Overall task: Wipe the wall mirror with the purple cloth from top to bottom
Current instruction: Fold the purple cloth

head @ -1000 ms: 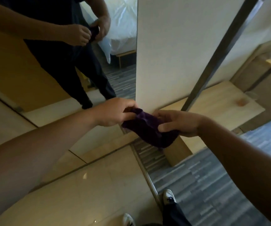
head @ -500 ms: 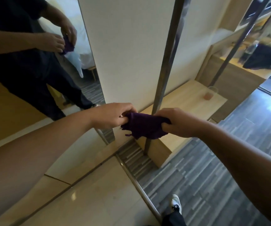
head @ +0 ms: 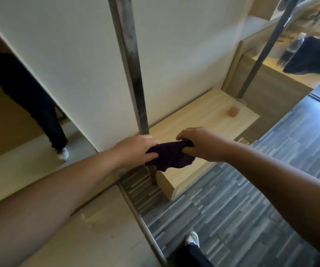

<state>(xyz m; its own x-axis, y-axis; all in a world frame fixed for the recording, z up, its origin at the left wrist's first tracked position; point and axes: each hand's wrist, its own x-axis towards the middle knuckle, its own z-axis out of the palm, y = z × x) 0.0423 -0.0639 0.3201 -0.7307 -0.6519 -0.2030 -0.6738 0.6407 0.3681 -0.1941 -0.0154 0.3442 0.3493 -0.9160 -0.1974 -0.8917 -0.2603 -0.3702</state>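
Note:
Both my hands hold the bunched purple cloth (head: 171, 156) in front of me at the middle of the view. My left hand (head: 135, 151) grips its left end and my right hand (head: 201, 143) pinches its right end. The cloth sags a little between them. The wall mirror (head: 20, 112) fills the left side, apart from the cloth, and shows dark trouser legs and a white shoe. Its right edge runs down along the white wall.
A dark metal post (head: 131, 74) stands straight behind my hands. A low wooden shelf (head: 203, 116) carries a glass with orange liquid (head: 235, 108). A desk with a black bag (head: 309, 58) and bottles lies far right. My white shoe (head: 193, 238) stands on grey striped carpet.
The view has swung to the right, so less of the mirror and its reflection shows. Both hands have kept hold of the cloth and drawn slightly apart.

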